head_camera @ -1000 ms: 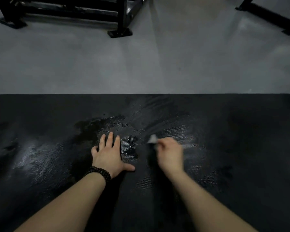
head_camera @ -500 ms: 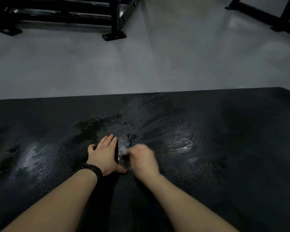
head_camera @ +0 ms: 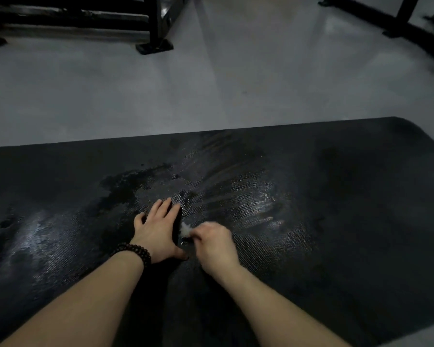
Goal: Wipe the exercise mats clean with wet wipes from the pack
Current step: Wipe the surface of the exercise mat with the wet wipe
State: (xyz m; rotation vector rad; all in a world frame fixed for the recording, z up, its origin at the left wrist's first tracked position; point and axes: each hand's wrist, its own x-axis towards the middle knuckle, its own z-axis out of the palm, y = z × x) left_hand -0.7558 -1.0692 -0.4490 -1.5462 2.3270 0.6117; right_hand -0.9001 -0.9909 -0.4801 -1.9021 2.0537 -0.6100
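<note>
A black textured exercise mat (head_camera: 336, 196) lies across the grey floor, with wet shiny streaks and a darker wet patch near its middle. My left hand (head_camera: 158, 229) lies flat on the mat, fingers spread, a dark bead bracelet on its wrist. Just to its right my right hand (head_camera: 213, 242) is closed around a small bunched white wet wipe (head_camera: 185, 230), which is pressed to the mat beside the left hand. The wipes pack is not in view.
Bare grey floor (head_camera: 211, 91) stretches beyond the mat's far edge. A black metal rack (head_camera: 85, 18) stands at the back left, its foot (head_camera: 154, 47) on the floor. Another black frame (head_camera: 396, 21) crosses the back right corner.
My right hand has slid the wipe left across the mat, from apart to right beside my left hand. The left hand stays flat. The view has tilted, showing the mat's right end.
</note>
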